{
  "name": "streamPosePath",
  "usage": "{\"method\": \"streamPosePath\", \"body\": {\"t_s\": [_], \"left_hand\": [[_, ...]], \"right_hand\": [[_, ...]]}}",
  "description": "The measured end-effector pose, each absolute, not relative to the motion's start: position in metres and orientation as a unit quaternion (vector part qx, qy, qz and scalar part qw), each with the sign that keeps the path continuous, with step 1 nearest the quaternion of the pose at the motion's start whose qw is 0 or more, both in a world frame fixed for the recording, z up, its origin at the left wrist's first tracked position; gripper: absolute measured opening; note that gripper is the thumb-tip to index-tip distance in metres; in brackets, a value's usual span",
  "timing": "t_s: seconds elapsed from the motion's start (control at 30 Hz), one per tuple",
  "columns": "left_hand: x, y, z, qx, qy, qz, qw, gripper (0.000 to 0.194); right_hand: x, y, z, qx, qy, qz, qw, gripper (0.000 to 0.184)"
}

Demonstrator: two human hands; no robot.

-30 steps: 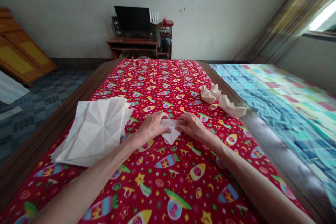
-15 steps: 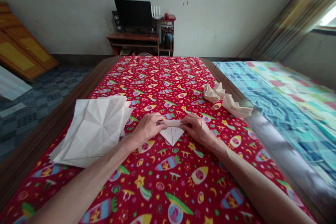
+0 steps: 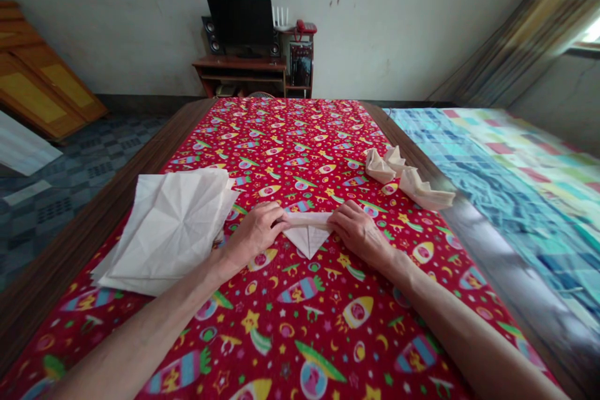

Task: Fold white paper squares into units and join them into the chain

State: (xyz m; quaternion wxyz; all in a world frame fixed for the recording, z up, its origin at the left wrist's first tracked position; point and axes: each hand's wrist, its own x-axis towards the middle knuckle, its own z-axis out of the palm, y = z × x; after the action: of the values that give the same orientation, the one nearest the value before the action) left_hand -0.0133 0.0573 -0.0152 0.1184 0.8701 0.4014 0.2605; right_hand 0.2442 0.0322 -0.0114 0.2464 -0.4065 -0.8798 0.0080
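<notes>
- Left hand [image 3: 260, 226] pinches the left end of the folded paper [image 3: 307, 240] with thumb and fingers; the right hand [image 3: 360, 229] has its fingers bent over the right end, though I can't make out whether its thumb grips underneath.
- Compared with a second ago, I see the hands farther apart, out at the paper's two ends, and a narrow band [image 3: 308, 219] now runs across its top.
- I take that as the top fold being turned, its crease getting evened; the piece still looks unfinished to me.
- On my feed the paper sits over the red cloth [image 3: 300, 319], point toward the wearer.
- Neither the creased sheets [image 3: 180, 219] nor the shaped pieces [image 3: 424, 192] have been disturbed.
</notes>
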Motion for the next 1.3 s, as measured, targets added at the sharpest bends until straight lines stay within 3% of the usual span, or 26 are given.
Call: {"method": "streamPosePath", "body": {"t_s": [0.33, 0.57, 0.87, 1.1, 1.3], "left_hand": [[-0.015, 0.037, -0.003, 0.919, 0.351, 0.178, -0.029, 0.026], [-0.004, 0.029, -0.008, 0.945, 0.281, 0.166, 0.016, 0.041], [0.005, 0.008, -0.006, 0.942, 0.322, 0.086, 0.035, 0.065], [0.005, 0.009, -0.007, 0.942, 0.32, 0.083, 0.054, 0.068], [-0.007, 0.013, -0.006, 0.943, 0.322, 0.064, 0.044, 0.061]], "right_hand": [[0.25, 0.026, -0.009, -0.346, -0.912, -0.087, 0.204, 0.024], [0.246, 0.025, -0.005, -0.337, -0.916, -0.078, 0.203, 0.023], [0.243, 0.012, -0.007, -0.33, -0.926, -0.063, 0.172, 0.03], [0.236, -0.008, -0.012, -0.34, -0.931, -0.006, 0.133, 0.053], [0.241, -0.012, -0.012, -0.353, -0.927, 0.022, 0.12, 0.051]]}}
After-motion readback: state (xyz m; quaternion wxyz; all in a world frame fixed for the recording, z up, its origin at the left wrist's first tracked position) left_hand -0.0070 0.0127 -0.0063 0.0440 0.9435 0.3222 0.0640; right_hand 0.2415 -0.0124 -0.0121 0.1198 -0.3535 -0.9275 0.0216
